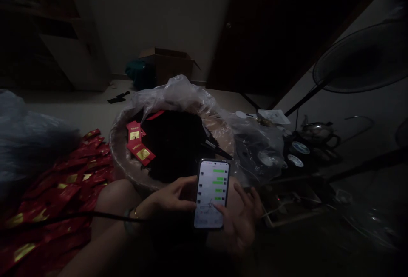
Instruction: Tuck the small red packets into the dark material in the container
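Note:
A lit smartphone (208, 183) showing a chat with green bubbles is held upright in front of me. My left hand (174, 196) grips its left edge, with the thumb along the side. At the phone's lower right, my right hand (242, 217) has its fingers spread and one finger over the screen's lower part. Behind the phone stands a round container lined with clear plastic (119, 158), filled with a dark mass (175, 145) whose detail is lost in the dim light. Red packets with gold labels (140, 151) lie at its left inside.
Many red and gold packets (63, 187) are heaped at left, beside a clear plastic bag (28, 132). A cardboard box (172, 62) stands by the wall. A teapot (318, 130), small dishes (299, 148) and a fan (360, 58) are at right.

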Demonstrator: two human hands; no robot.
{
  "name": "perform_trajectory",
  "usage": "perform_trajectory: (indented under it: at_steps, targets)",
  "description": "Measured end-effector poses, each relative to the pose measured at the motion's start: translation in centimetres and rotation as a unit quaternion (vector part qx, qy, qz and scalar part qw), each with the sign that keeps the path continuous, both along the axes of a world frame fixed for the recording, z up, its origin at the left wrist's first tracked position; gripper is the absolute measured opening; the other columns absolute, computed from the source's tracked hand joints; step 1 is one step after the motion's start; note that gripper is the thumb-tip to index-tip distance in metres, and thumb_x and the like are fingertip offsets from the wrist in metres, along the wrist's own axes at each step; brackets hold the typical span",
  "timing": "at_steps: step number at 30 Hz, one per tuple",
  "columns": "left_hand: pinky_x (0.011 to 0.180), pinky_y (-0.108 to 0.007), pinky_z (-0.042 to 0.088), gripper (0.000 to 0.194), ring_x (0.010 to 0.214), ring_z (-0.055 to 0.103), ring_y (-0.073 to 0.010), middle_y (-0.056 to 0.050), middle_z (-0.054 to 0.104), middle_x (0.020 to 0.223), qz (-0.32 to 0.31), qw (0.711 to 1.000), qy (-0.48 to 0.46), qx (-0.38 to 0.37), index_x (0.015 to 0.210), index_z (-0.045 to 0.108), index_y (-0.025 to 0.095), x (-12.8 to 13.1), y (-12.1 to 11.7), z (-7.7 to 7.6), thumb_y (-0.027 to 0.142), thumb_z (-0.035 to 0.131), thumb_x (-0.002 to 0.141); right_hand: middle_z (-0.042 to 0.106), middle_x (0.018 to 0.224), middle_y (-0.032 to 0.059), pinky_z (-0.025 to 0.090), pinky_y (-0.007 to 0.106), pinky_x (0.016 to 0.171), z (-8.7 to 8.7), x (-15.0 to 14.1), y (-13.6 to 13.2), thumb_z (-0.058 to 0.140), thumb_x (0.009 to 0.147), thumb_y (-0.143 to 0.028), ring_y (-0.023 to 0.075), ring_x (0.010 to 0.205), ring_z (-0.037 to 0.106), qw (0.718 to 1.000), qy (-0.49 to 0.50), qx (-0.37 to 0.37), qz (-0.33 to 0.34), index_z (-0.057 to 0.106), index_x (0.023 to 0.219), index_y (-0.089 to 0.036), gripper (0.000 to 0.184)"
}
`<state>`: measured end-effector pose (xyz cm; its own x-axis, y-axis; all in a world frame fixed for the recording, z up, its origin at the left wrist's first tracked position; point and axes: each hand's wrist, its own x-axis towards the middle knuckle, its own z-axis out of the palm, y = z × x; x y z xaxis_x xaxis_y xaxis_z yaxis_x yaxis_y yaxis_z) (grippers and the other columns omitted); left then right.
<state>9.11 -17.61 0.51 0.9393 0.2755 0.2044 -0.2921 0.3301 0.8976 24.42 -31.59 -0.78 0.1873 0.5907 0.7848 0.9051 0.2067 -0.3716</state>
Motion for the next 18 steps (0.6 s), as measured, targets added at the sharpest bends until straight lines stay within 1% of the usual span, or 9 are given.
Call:
perform_trajectory:
  at_steps: [1,5,9,11,14,18]
  targets:
    - [0.100,-0.047,0.041,0.061,0.118,0.056,-0.0319,-0.019,0.058,0.129,0.000,1.000,0.002,0.000,0.133,0.051,0.016,0.01,0.00,-0.02,0.030,0.072,0.077,0.047,0.136,0.0056,0.026,0.062,0.104,-0.10,0.02,-0.03,0.048,0.084,-0.014,0.0357,0.134,0.027,1.000,0.008,0.002,-0.008,0.075,0.079,-0.022,0.028]
    - [0.101,-0.047,0.041,0.062,0.118,0.055,-0.0319,-0.019,0.059,0.129,0.004,1.000,0.014,0.005,0.132,0.051,0.016,-0.08,0.05,0.03,0.031,0.073,0.077,0.048,0.135,0.0054,0.025,0.061,0.105,-0.42,0.29,-0.05,0.049,0.084,-0.013,0.0354,0.134,0.029,1.000,0.000,0.007,0.014,0.074,0.075,-0.022,0.028]
    - [0.101,-0.047,0.041,0.061,0.119,0.055,-0.0320,-0.019,0.059,0.128,0.007,1.000,0.026,0.002,0.132,0.052,0.015,-0.23,0.01,0.05,0.031,0.072,0.076,0.054,0.125,0.0088,0.029,0.060,0.104,-0.90,0.76,-0.05,0.050,0.084,-0.017,0.0353,0.130,0.033,0.998,0.011,0.054,-0.024,0.073,0.074,-0.019,0.025]
    - [0.100,-0.047,0.042,0.062,0.118,0.055,-0.0323,-0.019,0.059,0.128,0.005,1.000,0.022,-0.015,0.132,0.052,0.015,-0.25,-0.07,-0.01,0.031,0.073,0.076,0.056,0.121,0.0090,0.031,0.060,0.103,-1.06,0.95,-0.09,0.048,0.085,-0.019,0.0349,0.129,0.034,0.998,0.010,0.065,-0.023,0.072,0.071,-0.018,0.027]
    - [0.099,-0.045,0.043,0.061,0.117,0.056,-0.0318,-0.019,0.059,0.128,0.011,1.000,0.018,-0.021,0.131,0.052,0.015,-0.21,-0.13,-0.18,0.029,0.074,0.075,0.055,0.123,0.0082,0.030,0.060,0.102,-0.83,0.95,-0.08,0.046,0.085,-0.017,0.0333,0.125,0.038,0.997,0.009,0.074,-0.007,0.073,0.072,-0.019,0.030]
    - [0.099,-0.045,0.043,0.060,0.116,0.057,-0.0309,-0.018,0.060,0.127,0.005,1.000,0.020,-0.006,0.132,0.052,0.016,-0.22,0.03,-0.30,0.027,0.073,0.076,0.055,0.123,0.0082,0.030,0.058,0.102,-0.12,0.39,0.01,0.044,0.084,-0.014,0.0314,0.122,0.042,0.997,0.013,0.074,0.007,0.074,0.073,-0.019,0.033]
